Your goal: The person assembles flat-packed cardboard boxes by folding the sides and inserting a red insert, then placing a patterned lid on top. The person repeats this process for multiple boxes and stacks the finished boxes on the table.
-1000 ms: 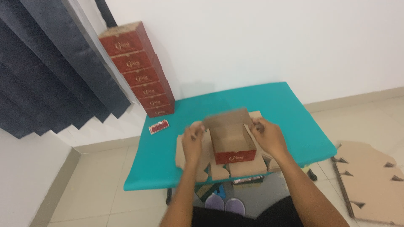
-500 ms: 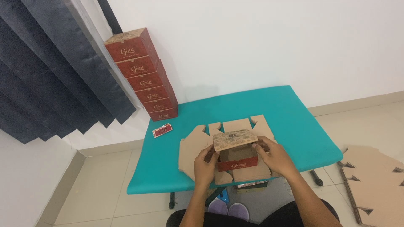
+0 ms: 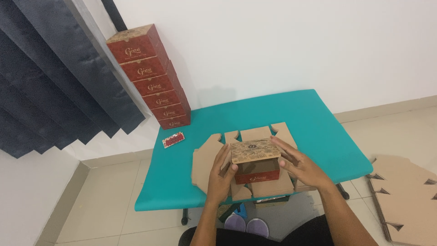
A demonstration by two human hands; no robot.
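Note:
A small cardboard box [image 3: 256, 160] with a brown patterned lid and dark red sides sits on flat brown cardboard blanks [image 3: 204, 160] on a teal table [image 3: 318, 123]. My left hand [image 3: 221, 174] presses against the box's left side, thumb at its front corner. My right hand [image 3: 298, 162] rests against the right side with the fingers spread along the lid's edge. The lid lies down over the box.
A tall stack of several red boxes [image 3: 152, 77] leans by the wall at the table's far left corner. A small red card [image 3: 173, 140] lies on the table's left. More cardboard blanks [image 3: 405, 200] lie on the floor at right. Dark blinds [image 3: 50, 77] hang at left.
The box's lid, open and upright a second ago, has been folded down. Both hands moved from the open box's rims to its sides.

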